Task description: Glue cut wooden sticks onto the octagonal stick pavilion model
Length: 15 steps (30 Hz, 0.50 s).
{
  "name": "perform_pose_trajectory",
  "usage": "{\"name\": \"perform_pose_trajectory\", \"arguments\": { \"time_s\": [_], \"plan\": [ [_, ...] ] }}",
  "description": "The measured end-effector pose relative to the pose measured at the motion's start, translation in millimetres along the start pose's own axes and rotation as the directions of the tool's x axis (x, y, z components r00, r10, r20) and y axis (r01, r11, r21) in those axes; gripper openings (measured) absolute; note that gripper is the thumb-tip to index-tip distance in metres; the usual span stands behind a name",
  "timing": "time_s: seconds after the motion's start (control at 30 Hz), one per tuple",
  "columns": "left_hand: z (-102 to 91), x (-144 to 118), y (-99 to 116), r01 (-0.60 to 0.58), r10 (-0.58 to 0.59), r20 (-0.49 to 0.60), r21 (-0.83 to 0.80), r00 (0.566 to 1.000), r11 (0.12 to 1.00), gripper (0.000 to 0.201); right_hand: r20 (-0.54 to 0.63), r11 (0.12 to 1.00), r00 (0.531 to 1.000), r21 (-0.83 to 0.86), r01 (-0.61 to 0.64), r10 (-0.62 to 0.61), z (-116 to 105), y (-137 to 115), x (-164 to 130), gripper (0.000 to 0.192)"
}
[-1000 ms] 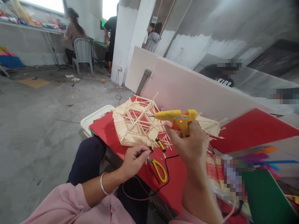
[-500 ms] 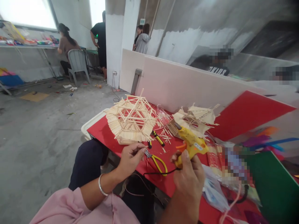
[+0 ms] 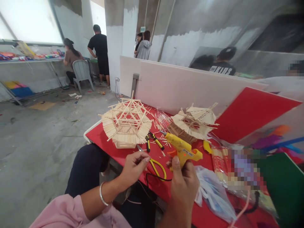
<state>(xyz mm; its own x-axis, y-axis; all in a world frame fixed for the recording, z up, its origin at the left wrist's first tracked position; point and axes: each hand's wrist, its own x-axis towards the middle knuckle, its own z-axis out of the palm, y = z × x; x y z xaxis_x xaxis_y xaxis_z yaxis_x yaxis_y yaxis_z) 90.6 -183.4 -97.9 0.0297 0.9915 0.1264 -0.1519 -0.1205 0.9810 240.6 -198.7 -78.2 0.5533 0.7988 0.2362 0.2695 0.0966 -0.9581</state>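
Observation:
My right hand [image 3: 184, 180] grips a yellow hot glue gun [image 3: 182, 147] by its handle, with the nozzle pointing up and left. Thumb and fingertips of my left hand [image 3: 135, 166] are pinched together; anything between them is too small to make out. Just beyond that hand lies a pair of yellow-handled scissors [image 3: 158, 171], partly hidden by the fingers. A stick-built model with a round, fanned roof [image 3: 128, 123] stands at the table's left. Farther right is a second stick model [image 3: 193, 123], behind the glue gun. Black-and-yellow pliers [image 3: 156, 141] lie between the models.
Loose sticks and a clear wrapper [image 3: 162, 118] litter the red tabletop [image 3: 114, 155]. On the right are a plastic bag [image 3: 215, 193], packets of sticks [image 3: 219, 161] and a green board [image 3: 282, 183]. White panels [image 3: 180, 87] rise behind. Other people are farther off.
The view has tilted and shifted slightly, so the surroundings sit lower in the picture. The glue gun has moved a little left and is tilted less. My left hand keeps its pinch.

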Motion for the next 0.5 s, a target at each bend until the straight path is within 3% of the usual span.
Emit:
{"name": "perform_pose_trajectory", "arguments": {
  "time_s": [0.13, 0.23, 0.3, 0.37, 0.43, 0.5],
  "plan": [
    [3.0, -0.2, -4.1, 0.002, -0.002, -0.008, 0.014, 1.0, 1.0, 0.032, 0.011, 0.988, 0.997, -0.132, 0.076, -0.076, 1.8, -8.9, 4.1, 0.042],
    [3.9, -0.1, -5.5, 0.011, -0.011, -0.009, 0.0, 1.0, 1.0, 0.033, 0.054, 0.929, 0.958, -0.236, 0.285, -0.28, 11.0, -21.3, 15.0, 0.038],
    [3.3, -0.4, -5.6, 0.022, -0.022, 0.006, -0.015, 1.0, 1.0, 0.033, 0.112, 0.822, 0.873, -0.298, 0.486, -0.476, 19.8, -31.6, 25.1, 0.033],
    [1.0, -0.5, -5.0, 0.025, -0.025, 0.016, -0.027, 1.0, 0.999, 0.033, 0.174, 0.669, 0.752, -0.36, 0.65, -0.636, 27.8, -42.2, 35.0, 0.027],
    [-2.7, -0.2, -3.8, 0.021, -0.021, 0.01, -0.043, 1.0, 0.999, 0.033, 0.219, 0.516, 0.639, -0.427, 0.742, -0.738, 32.6, -52.0, 42.7, 0.023],
    [-7.2, 0.7, -2.7, 0.018, -0.018, -0.009, -0.071, 1.0, 0.997, 0.033, 0.248, 0.397, 0.563, -0.493, 0.774, -0.789, 33.3, -60.8, 47.7, 0.022]
  ]
}}
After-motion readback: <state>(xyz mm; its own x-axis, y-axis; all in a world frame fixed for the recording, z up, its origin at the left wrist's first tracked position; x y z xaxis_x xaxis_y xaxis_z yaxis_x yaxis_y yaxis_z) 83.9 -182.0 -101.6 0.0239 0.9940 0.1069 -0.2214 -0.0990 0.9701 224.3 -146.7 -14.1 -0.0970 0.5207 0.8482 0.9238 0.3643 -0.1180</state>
